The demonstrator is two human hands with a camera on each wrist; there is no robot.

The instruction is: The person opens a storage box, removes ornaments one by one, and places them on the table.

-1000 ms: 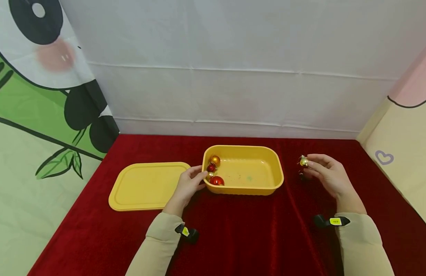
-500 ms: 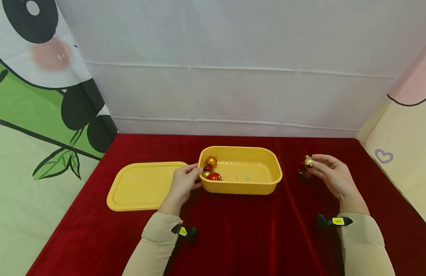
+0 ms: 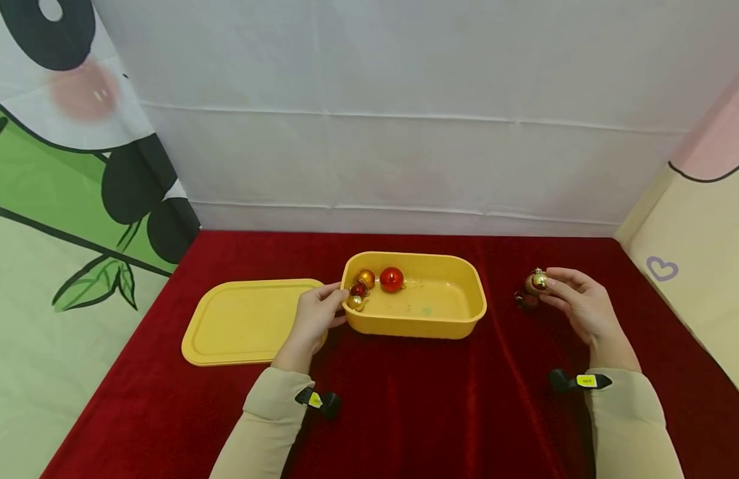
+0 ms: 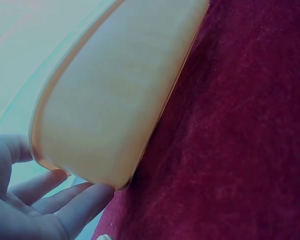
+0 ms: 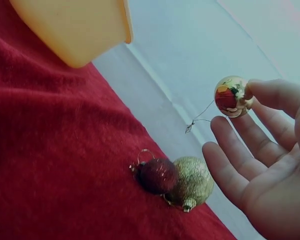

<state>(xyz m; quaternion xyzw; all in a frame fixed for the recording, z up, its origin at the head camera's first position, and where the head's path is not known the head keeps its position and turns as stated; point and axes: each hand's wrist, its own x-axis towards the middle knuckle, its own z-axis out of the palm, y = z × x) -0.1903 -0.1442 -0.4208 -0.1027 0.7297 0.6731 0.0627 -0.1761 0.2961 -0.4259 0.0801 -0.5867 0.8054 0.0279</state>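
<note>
My left hand [image 3: 314, 318] grips the left end of a yellow plastic box [image 3: 414, 326], thumb at the rim and fingers underneath in the left wrist view [image 4: 45, 210]. Inside, a shiny red bauble [image 3: 392, 279] lies by the back wall. An orange bauble [image 3: 365, 277], a small dark red one [image 3: 358, 289] and a small gold one [image 3: 356, 303] cluster at the left end. My right hand [image 3: 579, 305] pinches a shiny gold bauble [image 5: 233, 97] between thumb and fingers, its wire hanger dangling. Below it, a dark red bauble [image 5: 157, 176] and a glittery gold bauble [image 5: 193, 182] rest on the cloth.
A yellow lid [image 3: 243, 322] lies flat to the left of the box, partly behind the left hand. Red velvet cloth [image 3: 417, 406] covers the table. A pale hanging sheet [image 3: 405, 166] stands along the back edge, with printed sheets at both sides.
The shiny red bauble has rolled from the box's front left to its back wall. The box sits slightly further left. My right hand has shifted slightly right with the gold bauble.
</note>
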